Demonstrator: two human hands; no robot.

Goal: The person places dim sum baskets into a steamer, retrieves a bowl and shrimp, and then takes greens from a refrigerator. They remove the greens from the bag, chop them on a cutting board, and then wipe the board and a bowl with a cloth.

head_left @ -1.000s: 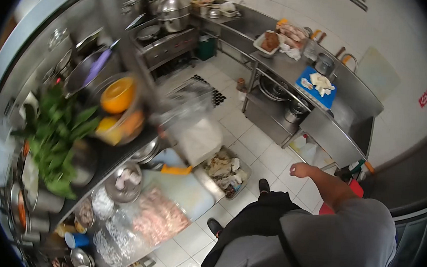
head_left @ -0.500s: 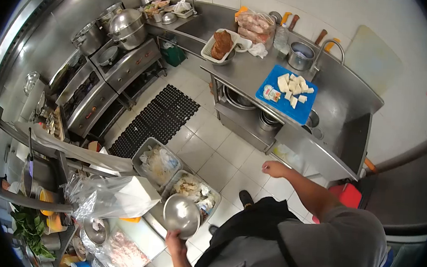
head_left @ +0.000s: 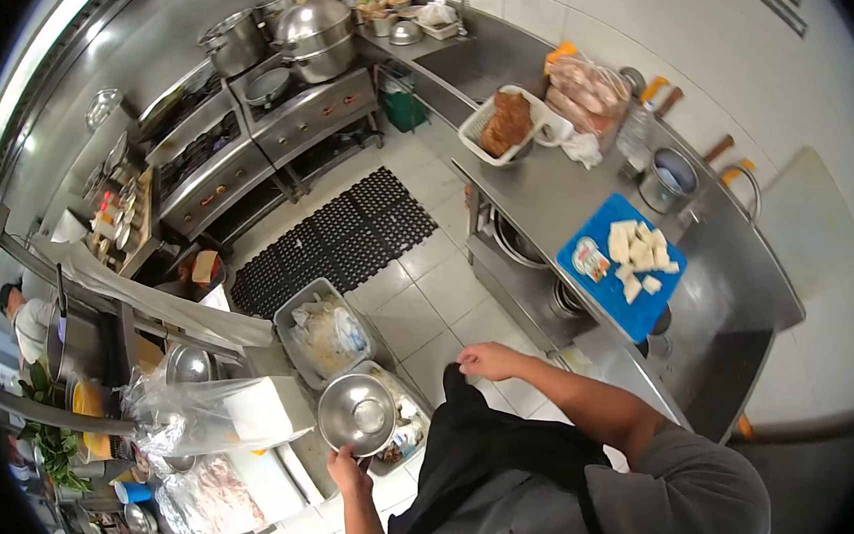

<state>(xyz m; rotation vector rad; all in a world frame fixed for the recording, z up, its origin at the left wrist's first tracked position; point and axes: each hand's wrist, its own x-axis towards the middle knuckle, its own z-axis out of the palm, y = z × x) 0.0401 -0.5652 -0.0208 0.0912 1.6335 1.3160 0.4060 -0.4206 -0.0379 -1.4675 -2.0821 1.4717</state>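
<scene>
A shiny metal bowl [head_left: 357, 412] is held at its near rim by my left hand [head_left: 349, 470], with its inside facing up over the two waste bins. My right hand [head_left: 490, 360] hangs above the floor tiles beside the black apron [head_left: 494, 438], fingers curled together; what they hold, if anything, is hidden. On the steel counter to the right lies a blue cutting board [head_left: 601, 286] with several white chunks [head_left: 639, 249] and a round labelled lid or packet [head_left: 589, 259].
Grey waste bins [head_left: 287, 328] stand beside my left hand. A black floor mat [head_left: 350, 231] lies near the stove [head_left: 303, 127]. The counter holds a basket with browned food [head_left: 506, 125] and a metal pot [head_left: 668, 181]. Another person [head_left: 27, 321] stands at far left.
My right hand has moved left, closer to the bowl and apron. The bowl has tilted, so its inside now faces the camera more. The view has shifted, and the person at left shows more.
</scene>
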